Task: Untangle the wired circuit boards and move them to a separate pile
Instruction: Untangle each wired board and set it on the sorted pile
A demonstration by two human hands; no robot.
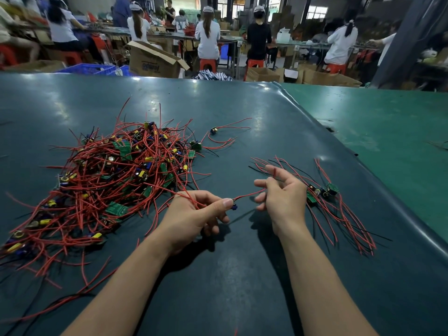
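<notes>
Head view: left hand point(194, 209) pinches a board point(234, 206) off the tangle point(109, 175); right hand point(282, 192) pinches its red wire point(249, 195). Sorted pile point(324, 192) lies right on worktop point(242, 105).

Two hands point(194, 209), two piles of wired boards point(109, 180), two loose boards point(213, 130), five seated workers point(207, 35).
</notes>
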